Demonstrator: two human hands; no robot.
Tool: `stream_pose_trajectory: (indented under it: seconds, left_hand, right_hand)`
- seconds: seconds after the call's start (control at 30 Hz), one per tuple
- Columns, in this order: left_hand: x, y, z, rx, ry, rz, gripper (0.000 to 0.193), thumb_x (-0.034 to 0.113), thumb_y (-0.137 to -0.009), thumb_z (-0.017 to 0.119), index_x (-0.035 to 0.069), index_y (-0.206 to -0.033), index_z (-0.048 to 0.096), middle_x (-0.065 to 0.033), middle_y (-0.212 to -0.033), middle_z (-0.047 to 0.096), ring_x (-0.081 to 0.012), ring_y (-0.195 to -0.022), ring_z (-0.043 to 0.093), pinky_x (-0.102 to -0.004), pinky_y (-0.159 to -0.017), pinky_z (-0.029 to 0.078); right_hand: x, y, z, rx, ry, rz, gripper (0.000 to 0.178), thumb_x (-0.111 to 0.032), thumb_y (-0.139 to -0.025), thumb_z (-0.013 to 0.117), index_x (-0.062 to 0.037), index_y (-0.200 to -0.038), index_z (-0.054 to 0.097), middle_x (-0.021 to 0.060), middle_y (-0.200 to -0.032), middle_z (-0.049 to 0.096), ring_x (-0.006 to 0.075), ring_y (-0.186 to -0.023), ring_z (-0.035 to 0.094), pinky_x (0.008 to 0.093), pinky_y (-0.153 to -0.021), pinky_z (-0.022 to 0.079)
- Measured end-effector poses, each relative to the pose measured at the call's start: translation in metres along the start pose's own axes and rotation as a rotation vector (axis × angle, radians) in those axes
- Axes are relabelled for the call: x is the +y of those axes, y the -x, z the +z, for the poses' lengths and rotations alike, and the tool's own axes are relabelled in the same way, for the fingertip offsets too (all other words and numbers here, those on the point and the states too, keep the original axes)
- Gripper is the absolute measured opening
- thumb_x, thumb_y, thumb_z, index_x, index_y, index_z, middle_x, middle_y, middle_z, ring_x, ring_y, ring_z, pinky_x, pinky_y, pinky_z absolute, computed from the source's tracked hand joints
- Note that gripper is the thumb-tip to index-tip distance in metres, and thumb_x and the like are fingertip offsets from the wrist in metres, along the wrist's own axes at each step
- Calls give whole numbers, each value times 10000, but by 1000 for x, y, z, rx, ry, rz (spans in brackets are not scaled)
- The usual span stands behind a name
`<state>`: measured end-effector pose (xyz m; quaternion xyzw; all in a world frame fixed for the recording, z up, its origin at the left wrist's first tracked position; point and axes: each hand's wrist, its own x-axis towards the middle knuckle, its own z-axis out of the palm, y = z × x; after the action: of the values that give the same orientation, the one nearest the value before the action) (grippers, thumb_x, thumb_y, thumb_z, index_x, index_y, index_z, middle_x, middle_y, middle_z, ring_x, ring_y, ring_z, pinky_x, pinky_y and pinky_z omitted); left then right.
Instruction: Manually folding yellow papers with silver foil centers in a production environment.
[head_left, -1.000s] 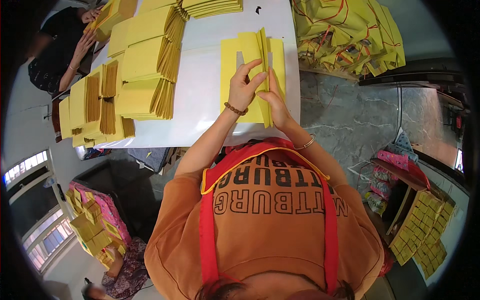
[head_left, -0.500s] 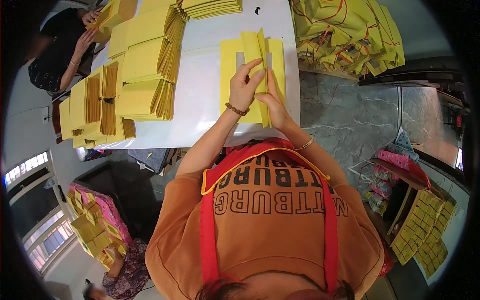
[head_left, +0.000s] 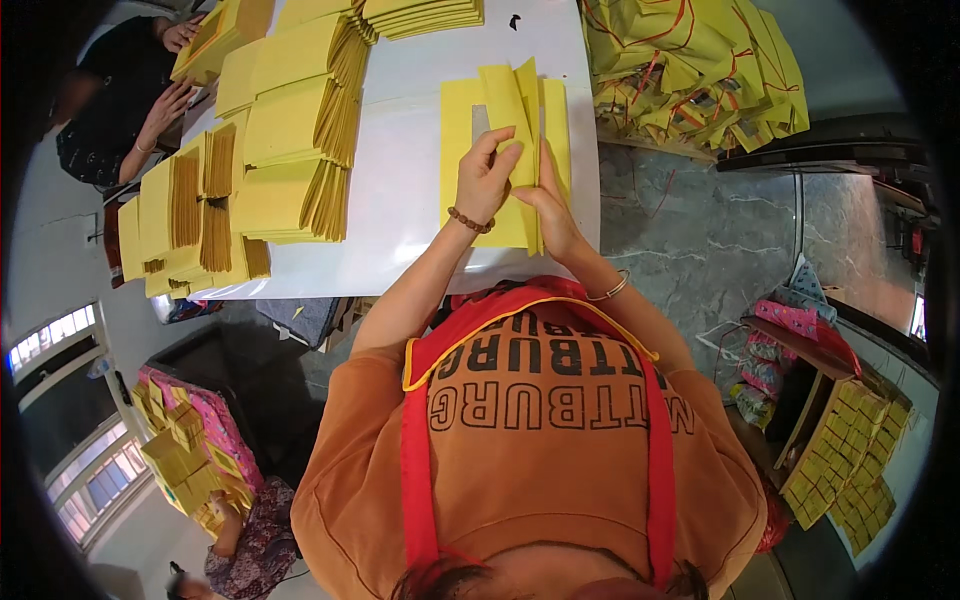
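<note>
A folded piece of yellow paper (head_left: 508,105), its upright flaps spread at the far end, is held between my two hands. My left hand (head_left: 486,172) grips its left side, the index finger and thumb reaching toward the fold. Pressed to the right side is my right hand (head_left: 549,208), its thumb at the near part of the fold and its fingers mostly behind the paper. Beneath lies a wider flat yellow paper piece (head_left: 456,150) with a grey patch (head_left: 480,120) showing at its left.
Stacks of folded yellow paper (head_left: 290,120) cover the left of the white table (head_left: 400,150). Yellow pieces with red cords (head_left: 690,70) are heaped beyond its right edge. One co-worker's hand (head_left: 170,108) is at the far left; another person (head_left: 255,545) sits lower left.
The held paper's flaps have spread wider at the far end, covering more of the right side. My left hand has shifted slightly nearer. The far-left co-worker's hand has moved off a yellow box.
</note>
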<state>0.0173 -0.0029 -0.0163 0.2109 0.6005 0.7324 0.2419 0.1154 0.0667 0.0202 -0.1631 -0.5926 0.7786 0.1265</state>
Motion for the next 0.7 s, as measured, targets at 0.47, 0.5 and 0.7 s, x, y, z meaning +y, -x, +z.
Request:
stream_pose_trajectory:
  seconds: [0.47, 0.5, 0.7]
  left_hand:
    - [24, 3, 9, 127, -157, 121, 205, 60, -841, 544, 32, -1039, 592, 13, -765, 506, -23, -628, 409, -195, -524, 329]
    - [28, 3, 10, 89, -138, 80, 230, 62, -836, 550, 35, -1059, 599, 4, -779, 499, -34, -639, 408, -200, -536, 327]
    - [16, -1, 6, 6, -179, 107, 302, 135, -809, 640, 43, -1096, 616, 6, -749, 469, -63, -605, 378, -212, -524, 309]
  right_hand:
    - [-3, 1, 1, 18, 87, -26, 742, -155, -829, 417, 68, -1411, 15, 188, -1480, 104, 248, -1376, 82, 302, -1096, 105]
    - [-3, 1, 1, 33, 152, -17, 737, -160, -834, 415, 71, -1410, 17, 193, -1484, 91, 253, -1380, 68, 306, -1099, 98]
    - [2, 2, -1, 18, 226, -21, 742, -178, -837, 424, 78, -1406, 22, 210, -1484, 71, 272, -1386, 46, 319, -1105, 94]
